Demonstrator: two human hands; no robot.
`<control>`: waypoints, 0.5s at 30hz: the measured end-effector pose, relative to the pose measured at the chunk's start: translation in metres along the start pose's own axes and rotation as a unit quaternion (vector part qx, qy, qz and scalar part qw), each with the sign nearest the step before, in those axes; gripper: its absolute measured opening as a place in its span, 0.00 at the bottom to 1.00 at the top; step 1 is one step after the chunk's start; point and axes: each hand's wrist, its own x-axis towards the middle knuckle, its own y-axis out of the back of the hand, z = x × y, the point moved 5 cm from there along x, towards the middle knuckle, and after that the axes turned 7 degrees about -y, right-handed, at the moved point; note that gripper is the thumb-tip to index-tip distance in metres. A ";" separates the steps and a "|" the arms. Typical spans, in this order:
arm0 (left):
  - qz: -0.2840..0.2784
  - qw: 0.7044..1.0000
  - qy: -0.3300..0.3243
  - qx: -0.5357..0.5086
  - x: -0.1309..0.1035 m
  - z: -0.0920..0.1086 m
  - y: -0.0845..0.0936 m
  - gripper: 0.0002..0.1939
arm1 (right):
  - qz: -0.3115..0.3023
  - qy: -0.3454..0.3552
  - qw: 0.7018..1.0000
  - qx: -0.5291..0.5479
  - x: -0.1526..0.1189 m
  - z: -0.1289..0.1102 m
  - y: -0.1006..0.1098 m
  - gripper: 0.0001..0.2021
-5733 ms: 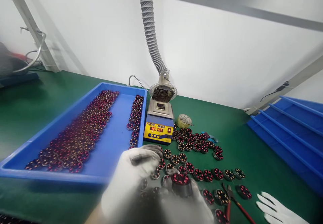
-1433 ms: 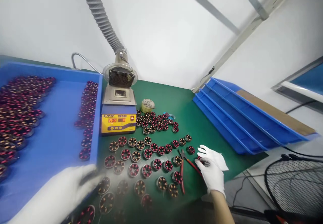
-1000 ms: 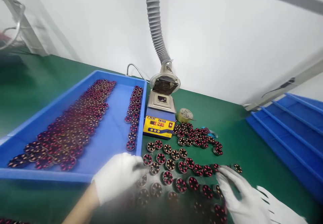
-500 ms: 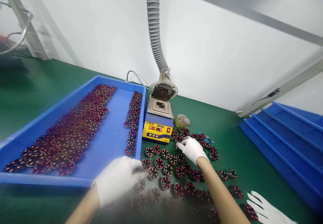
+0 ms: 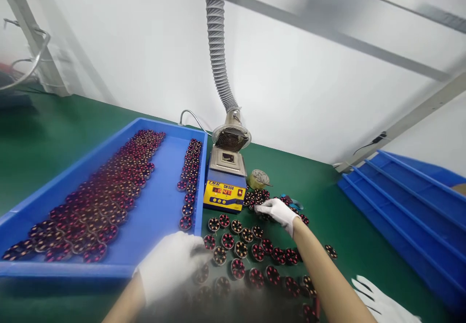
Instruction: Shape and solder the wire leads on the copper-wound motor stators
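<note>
Nearest the camera, the gloved left hand (image 5: 169, 264) rests on the green counter (image 5: 338, 216) at the near right corner of the blue tray (image 5: 160, 211); its fingertips touch one of the loose wound stators (image 5: 238, 250), but blur hides whether they clasp it. These stators lie in rough rows just right of the tray's right wall, with narrow green gaps between them. At the near right edge a spare white glove (image 5: 382, 303) lies flat, apart from the rows.

Farther out, the gloved right hand (image 5: 278, 211) reaches over the rows, fingers curled down onto a tight heap of stators (image 5: 258, 197); whether it grips one cannot be told. The heap sits just right of the yellow-fronted solder pot (image 5: 224, 187), which stands against the tray's right wall. A small solder spool (image 5: 257, 178) sits just behind the heap.

Right of the heap the counter lies bare up to the stacked blue trays (image 5: 407, 201). Above the pot, a ribbed extraction hose (image 5: 217, 46) climbs the white wall.
</note>
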 end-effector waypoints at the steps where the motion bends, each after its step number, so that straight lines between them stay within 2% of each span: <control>1: 0.004 1.000 -0.002 0.002 0.000 0.000 0.000 0.14 | -0.003 0.023 0.998 0.063 -0.009 0.002 0.006 0.20; 4: 0.046 0.998 0.029 0.030 0.003 0.000 -0.001 0.15 | 0.021 0.084 0.970 0.227 -0.050 0.003 0.018 0.26; 6: 0.109 0.992 0.043 0.054 0.006 0.009 -0.002 0.15 | 0.050 0.106 0.941 0.319 -0.083 0.002 0.012 0.24; 7: 0.147 0.987 0.028 0.061 0.009 0.018 -0.004 0.15 | 0.066 0.114 0.919 0.371 -0.099 0.000 0.006 0.22; 9: 0.215 0.973 -0.050 0.066 0.013 0.045 -0.008 0.20 | 0.094 0.112 0.816 0.560 -0.125 -0.002 -0.014 0.17; 10: 0.243 0.962 -0.098 0.071 0.014 0.059 -0.011 0.25 | 0.085 0.114 0.792 0.593 -0.135 -0.006 -0.028 0.15; 11: 0.264 0.951 -0.138 0.078 0.015 0.071 -0.014 0.28 | 0.069 0.117 0.792 0.596 -0.143 -0.011 -0.042 0.16; 12: 0.282 0.941 -0.167 0.084 0.015 0.081 -0.017 0.27 | 0.087 0.143 0.789 0.591 -0.150 -0.016 -0.051 0.17; 15: 0.315 0.919 -0.225 0.081 0.012 0.097 -0.021 0.17 | 0.141 0.225 0.809 0.525 -0.163 -0.023 -0.064 0.17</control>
